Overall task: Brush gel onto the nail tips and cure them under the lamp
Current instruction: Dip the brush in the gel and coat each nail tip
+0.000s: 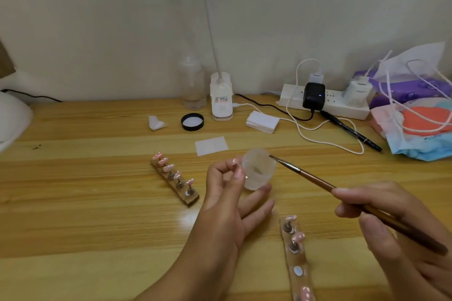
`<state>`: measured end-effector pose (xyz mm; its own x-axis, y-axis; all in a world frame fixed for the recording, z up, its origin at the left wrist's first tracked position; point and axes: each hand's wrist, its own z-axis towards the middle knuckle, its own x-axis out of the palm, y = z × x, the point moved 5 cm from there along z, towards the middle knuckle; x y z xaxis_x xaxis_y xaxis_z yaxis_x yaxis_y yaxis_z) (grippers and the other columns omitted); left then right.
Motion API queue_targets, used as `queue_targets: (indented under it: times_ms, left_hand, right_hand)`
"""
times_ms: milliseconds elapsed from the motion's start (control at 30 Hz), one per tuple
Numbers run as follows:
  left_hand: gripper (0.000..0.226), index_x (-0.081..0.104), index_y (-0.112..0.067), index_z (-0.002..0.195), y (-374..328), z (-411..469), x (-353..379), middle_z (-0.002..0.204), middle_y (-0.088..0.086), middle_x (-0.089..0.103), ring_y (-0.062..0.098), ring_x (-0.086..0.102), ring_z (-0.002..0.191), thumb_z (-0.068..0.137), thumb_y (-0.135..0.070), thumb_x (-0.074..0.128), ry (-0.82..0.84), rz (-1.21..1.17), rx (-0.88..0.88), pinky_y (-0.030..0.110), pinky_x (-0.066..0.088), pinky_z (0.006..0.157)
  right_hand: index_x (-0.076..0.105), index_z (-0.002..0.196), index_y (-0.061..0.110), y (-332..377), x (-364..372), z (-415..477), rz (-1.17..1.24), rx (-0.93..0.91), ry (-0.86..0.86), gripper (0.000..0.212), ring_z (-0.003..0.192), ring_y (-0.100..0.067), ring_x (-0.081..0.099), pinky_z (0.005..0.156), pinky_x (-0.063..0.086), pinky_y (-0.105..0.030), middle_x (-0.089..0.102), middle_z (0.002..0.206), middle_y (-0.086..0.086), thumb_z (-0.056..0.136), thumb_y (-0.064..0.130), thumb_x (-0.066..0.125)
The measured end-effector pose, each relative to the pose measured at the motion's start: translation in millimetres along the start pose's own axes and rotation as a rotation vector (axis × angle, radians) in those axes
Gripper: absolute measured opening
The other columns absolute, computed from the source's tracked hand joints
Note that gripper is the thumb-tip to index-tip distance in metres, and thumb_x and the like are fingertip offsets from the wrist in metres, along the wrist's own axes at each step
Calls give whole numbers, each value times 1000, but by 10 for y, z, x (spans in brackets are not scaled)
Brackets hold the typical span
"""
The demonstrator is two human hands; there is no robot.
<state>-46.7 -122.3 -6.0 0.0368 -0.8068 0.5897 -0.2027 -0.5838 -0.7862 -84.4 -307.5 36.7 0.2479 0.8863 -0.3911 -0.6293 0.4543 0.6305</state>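
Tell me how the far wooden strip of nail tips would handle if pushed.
The wooden strip looks rigid and lies flat, so it would probably slide whole. Its nail tips perch on thin stands, so a knock might dislodge them.

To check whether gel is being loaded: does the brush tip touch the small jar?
Touching. In the head view, the tip of the brush meets the upper right rim of the frosted jar.
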Motion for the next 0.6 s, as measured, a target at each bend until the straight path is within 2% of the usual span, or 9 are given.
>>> queue_targets:
  times_ms: [100,167,267,400,500,600]
  left_hand:
    - [3,63,-37,66,88,-97,32,125,-23,61,27,69,105,68,-39,62,3,32,8,39,57,87]
    - [6,62,-37,65,123,-139,47,128,-25,59,26,68,106,71,-36,60,27,39,43,33,58,83]
    - [14,61,-36,67,118,-176,70,128,-25,59,24,67,108,80,-37,60,65,45,87,25,57,80]
    - [4,59,-31,76,106,-178,74,130,-21,60,24,67,109,78,-33,55,91,85,111,22,55,81]
    - [12,60,-34,70,114,-175,64,128,-19,62,27,69,105,79,-29,53,82,92,107,22,56,80]
    - [19,59,-36,66,110,-170,63,128,-19,62,28,69,104,85,-38,58,69,80,100,23,56,81]
  right_hand:
    - [67,101,34,29,11,-2,-34,-3,44,24,85,-9,63,76,45,-22,64,88,16,89,26,48]
    - [68,96,29,44,18,-1,-62,-2,68,22,82,-8,62,74,44,-28,63,86,18,88,26,48]
    - [67,96,31,53,61,3,-78,10,107,21,85,-7,62,75,43,-29,62,89,20,89,26,48]
    - [68,104,30,17,143,10,-53,57,162,24,90,-10,64,77,45,-33,64,92,17,91,29,48]
    - [69,99,34,-17,204,15,36,152,194,24,92,-14,63,77,46,-25,65,91,13,90,35,47]
    - [67,97,35,-19,172,14,55,164,182,22,89,-14,63,77,44,-17,64,89,12,89,35,46]
